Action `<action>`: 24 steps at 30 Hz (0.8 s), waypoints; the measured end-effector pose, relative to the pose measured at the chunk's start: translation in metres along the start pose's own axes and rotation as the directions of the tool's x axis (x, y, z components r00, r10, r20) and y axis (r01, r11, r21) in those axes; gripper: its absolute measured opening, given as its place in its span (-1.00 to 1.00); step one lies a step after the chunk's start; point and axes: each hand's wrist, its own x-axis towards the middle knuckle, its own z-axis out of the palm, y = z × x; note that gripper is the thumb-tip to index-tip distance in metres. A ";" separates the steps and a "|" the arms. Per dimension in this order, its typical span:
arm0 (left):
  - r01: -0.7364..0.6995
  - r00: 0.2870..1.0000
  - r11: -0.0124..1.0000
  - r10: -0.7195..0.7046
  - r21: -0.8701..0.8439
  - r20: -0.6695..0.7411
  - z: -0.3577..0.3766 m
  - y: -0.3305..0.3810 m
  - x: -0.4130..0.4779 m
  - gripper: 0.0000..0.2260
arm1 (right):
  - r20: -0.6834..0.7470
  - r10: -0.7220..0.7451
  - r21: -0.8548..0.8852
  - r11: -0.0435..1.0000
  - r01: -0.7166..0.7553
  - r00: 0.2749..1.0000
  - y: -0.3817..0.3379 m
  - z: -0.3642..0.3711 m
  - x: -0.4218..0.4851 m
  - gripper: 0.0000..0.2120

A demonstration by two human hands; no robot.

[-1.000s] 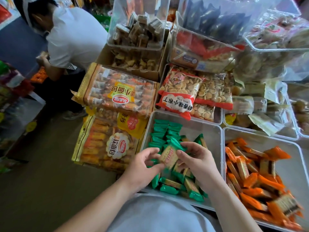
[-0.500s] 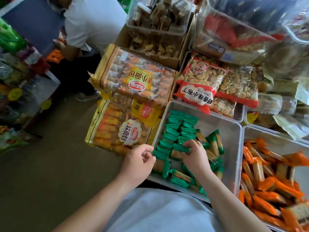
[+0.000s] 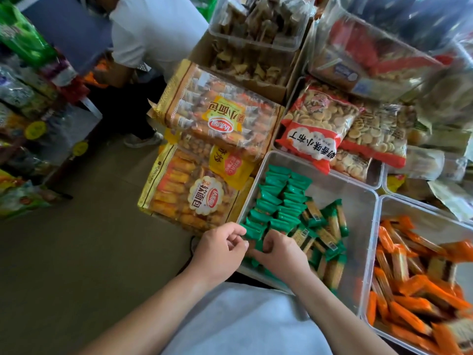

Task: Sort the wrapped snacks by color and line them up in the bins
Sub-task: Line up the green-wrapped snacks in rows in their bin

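Observation:
A clear bin (image 3: 358, 201) in front of me holds green-wrapped snacks. Two neat rows of them (image 3: 279, 198) run along its left side, and a loose pile (image 3: 325, 239) lies to their right. Both hands work at the near end of the rows. My left hand (image 3: 220, 252) pinches the end of a green snack (image 3: 252, 233) at the bin's left wall. My right hand (image 3: 281, 252) is curled with its fingers pressed onto the same snacks. A second clear bin (image 3: 419, 211) on the right holds a jumble of orange-wrapped snacks (image 3: 419, 285).
Big bags of small breads (image 3: 217, 124) lie left of the green bin. Bags of round biscuits (image 3: 320, 129) sit behind it, with more snack tubs beyond. A person in a white shirt (image 3: 158, 29) bends at the upper left. Bare floor (image 3: 76, 252) lies to the left.
The green snack I held up with both hands has gone down into the bin. Both hands have dropped to the near end of the left rows. My view has tilted left.

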 end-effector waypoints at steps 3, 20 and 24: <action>0.010 1.000 1.000 -0.010 -0.014 0.012 -0.003 0.000 -0.003 -0.83 | 0.020 0.055 0.108 0.993 -0.057 0.998 0.001 -0.003 0.001 -0.67; -0.174 0.953 0.955 0.224 -0.239 0.202 0.025 0.039 0.014 -0.69 | -0.152 0.124 0.797 0.603 0.048 0.981 0.015 -0.109 -0.061 -0.75; -0.041 0.951 0.938 0.142 -0.344 0.274 0.029 0.048 0.015 -0.64 | -0.177 0.129 0.818 0.571 0.073 0.976 0.023 -0.110 -0.061 -0.85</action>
